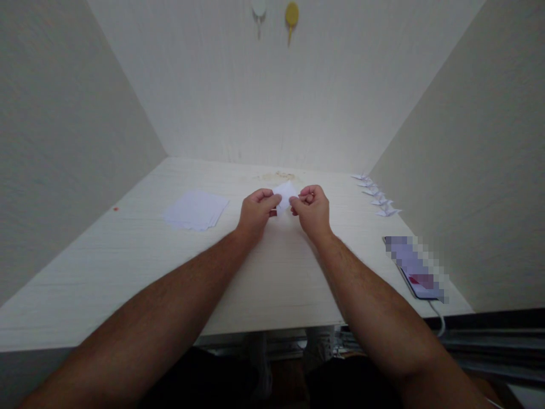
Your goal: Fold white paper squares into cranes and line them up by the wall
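A small folded piece of white paper [286, 191] is held up between my two hands, over the middle of the table. My left hand [259, 210] pinches its left side between thumb and fingers. On the opposite side, my right hand [313, 209] grips the paper's right edge with the thumb and curled fingers. One corner of the paper points up and away from me. The fingers cover part of it, so the exact folds cannot be made out.
A loose stack of white paper sheets [196, 210] lies to the left on the pale table [272, 284]. Several folded paper cranes [374, 193] stand in a row along the right wall. Nearer me on that side is a phone [411, 267] with a cable [438, 321]. Two hooks [292, 14] hang on the back wall.
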A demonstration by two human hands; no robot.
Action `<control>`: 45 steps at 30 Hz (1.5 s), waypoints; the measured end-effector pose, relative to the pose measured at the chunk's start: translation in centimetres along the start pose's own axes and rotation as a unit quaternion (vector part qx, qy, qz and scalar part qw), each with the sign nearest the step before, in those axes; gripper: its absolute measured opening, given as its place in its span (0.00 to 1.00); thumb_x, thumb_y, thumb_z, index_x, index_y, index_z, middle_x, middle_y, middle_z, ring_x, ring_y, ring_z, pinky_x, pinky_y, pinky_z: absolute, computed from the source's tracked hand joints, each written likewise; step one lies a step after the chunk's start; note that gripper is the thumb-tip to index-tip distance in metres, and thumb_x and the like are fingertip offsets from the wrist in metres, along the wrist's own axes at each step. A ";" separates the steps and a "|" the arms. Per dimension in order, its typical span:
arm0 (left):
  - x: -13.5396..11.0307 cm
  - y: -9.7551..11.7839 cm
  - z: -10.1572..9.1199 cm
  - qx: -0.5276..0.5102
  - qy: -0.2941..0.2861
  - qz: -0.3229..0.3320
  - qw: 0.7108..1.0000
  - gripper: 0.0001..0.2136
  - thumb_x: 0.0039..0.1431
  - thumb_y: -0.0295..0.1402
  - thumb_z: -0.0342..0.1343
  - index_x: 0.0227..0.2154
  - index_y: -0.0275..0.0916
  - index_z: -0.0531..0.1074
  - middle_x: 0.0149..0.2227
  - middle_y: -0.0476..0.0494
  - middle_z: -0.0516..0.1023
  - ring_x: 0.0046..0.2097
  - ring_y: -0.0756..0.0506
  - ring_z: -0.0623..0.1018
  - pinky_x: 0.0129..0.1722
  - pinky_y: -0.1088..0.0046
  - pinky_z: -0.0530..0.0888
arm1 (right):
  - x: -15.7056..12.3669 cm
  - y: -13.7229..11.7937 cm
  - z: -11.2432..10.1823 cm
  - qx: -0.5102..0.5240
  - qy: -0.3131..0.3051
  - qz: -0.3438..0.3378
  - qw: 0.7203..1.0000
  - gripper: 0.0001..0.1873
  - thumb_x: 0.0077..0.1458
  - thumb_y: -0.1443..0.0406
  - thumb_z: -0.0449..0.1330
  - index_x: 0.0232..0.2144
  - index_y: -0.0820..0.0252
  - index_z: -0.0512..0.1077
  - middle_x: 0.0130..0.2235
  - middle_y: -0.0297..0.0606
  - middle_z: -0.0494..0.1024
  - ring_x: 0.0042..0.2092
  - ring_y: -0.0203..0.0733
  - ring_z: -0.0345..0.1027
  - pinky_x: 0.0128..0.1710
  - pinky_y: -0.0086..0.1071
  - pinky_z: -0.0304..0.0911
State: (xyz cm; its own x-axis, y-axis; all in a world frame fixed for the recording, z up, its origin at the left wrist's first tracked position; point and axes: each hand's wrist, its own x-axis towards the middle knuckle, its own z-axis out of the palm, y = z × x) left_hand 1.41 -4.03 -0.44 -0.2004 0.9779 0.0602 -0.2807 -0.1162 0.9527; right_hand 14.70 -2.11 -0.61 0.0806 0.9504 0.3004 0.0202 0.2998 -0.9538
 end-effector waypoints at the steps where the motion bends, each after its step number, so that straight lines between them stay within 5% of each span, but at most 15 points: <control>1: 0.2 -0.1 -0.1 0.002 0.009 0.000 1.000 0.12 0.41 0.34 0.66 0.30 0.39 0.72 0.27 0.49 0.77 0.28 0.50 0.76 0.30 0.71 0.75 | 0.0 0.1 0.0 -0.004 -0.011 -0.003 1.000 0.15 0.44 0.62 0.64 0.30 0.53 0.60 0.20 0.21 0.69 0.21 0.33 0.66 0.22 0.28 0.61; 8: 0.8 -0.1 -0.3 0.039 0.059 0.028 0.997 0.19 0.40 0.28 0.62 0.38 0.42 0.66 0.20 0.56 0.73 0.21 0.49 0.73 0.24 0.72 0.71 | -0.4 0.5 0.1 -0.032 -0.071 -0.064 0.995 0.05 0.48 0.62 0.62 0.30 0.56 0.73 0.25 0.29 0.75 0.27 0.34 0.69 0.28 0.30 0.66; 14: 0.6 0.3 -0.6 0.053 0.000 0.068 0.996 0.10 0.45 0.30 0.61 0.30 0.43 0.66 0.18 0.56 0.69 0.20 0.51 0.70 0.22 0.74 0.69 | -0.4 0.3 -0.2 -0.055 -0.098 -0.062 0.992 0.08 0.45 0.64 0.65 0.32 0.57 0.78 0.32 0.33 0.79 0.32 0.35 0.71 0.31 0.30 0.68; 21: 0.4 0.6 -0.7 0.052 -0.038 0.086 0.994 0.07 0.41 0.27 0.62 0.28 0.37 0.75 0.23 0.50 0.77 0.26 0.51 0.75 0.32 0.72 0.75 | -0.1 0.2 -0.4 -0.038 -0.051 -0.042 0.997 0.08 0.44 0.66 0.66 0.31 0.58 0.79 0.31 0.33 0.80 0.30 0.34 0.70 0.33 0.32 0.69; 28: 0.5 0.5 -0.9 0.056 -0.041 0.100 0.993 0.09 0.40 0.27 0.64 0.29 0.36 0.77 0.23 0.50 0.78 0.27 0.52 0.75 0.31 0.75 0.73 | 0.0 0.2 -0.3 0.024 -0.055 -0.048 0.997 0.06 0.46 0.63 0.67 0.28 0.57 0.78 0.25 0.31 0.78 0.25 0.33 0.69 0.27 0.30 0.68; 45: -0.1 0.4 -0.1 0.084 0.005 0.100 0.991 0.07 0.42 0.31 0.67 0.25 0.36 0.75 0.23 0.48 0.78 0.26 0.50 0.77 0.29 0.74 0.76 | -0.2 -0.2 0.0 -0.025 -0.035 -0.028 0.999 0.06 0.52 0.61 0.63 0.28 0.58 0.73 0.22 0.30 0.74 0.24 0.33 0.68 0.26 0.28 0.66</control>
State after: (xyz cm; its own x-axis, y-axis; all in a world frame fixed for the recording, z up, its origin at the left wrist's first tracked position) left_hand 1.20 -4.24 -0.10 -0.2466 0.9363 0.2499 -0.0752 -0.2756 0.9583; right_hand 14.63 -2.38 -0.51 0.0091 0.9365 0.3506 0.0730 0.3491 -0.9342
